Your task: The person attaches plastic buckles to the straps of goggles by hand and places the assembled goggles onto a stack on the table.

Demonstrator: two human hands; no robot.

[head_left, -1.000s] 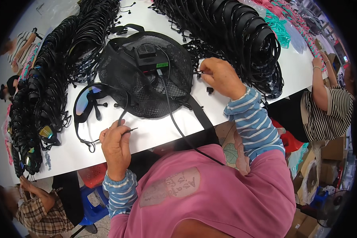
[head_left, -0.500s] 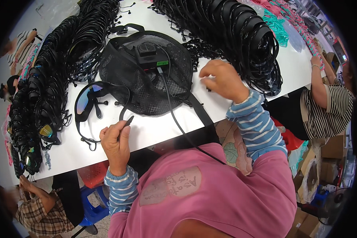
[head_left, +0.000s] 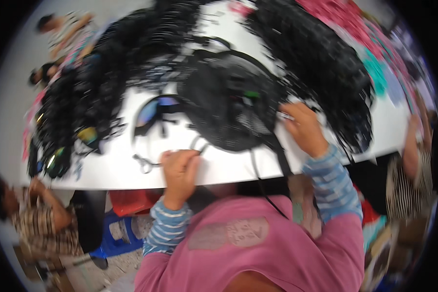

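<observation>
My left hand (head_left: 179,171) is closed in a pinch on the black strap of a pair of goggles (head_left: 147,116) near the table's front edge. The goggles have a dark frame and a bluish mirrored lens, and lie to the left of a black mesh bag (head_left: 219,112). Close to the bag's right side, my right hand (head_left: 304,127) has its thumb and fingers drawn together. Blur hides what lies between those fingertips, if anything. Small black pieces are scattered just beyond the right hand.
Rows of black goggles (head_left: 82,87) fill the table's left side, and a long heap of black straps (head_left: 316,68) its right. A cable (head_left: 258,177) runs from the bag toward me. Pink straps (head_left: 328,17) lie at far right. People work on both sides; a blue stool (head_left: 117,233) stands lower left.
The whole view has shifted and blurred. My right hand has come down beside the bag with its fingers drawn together. My left hand still pinches the goggles' strap.
</observation>
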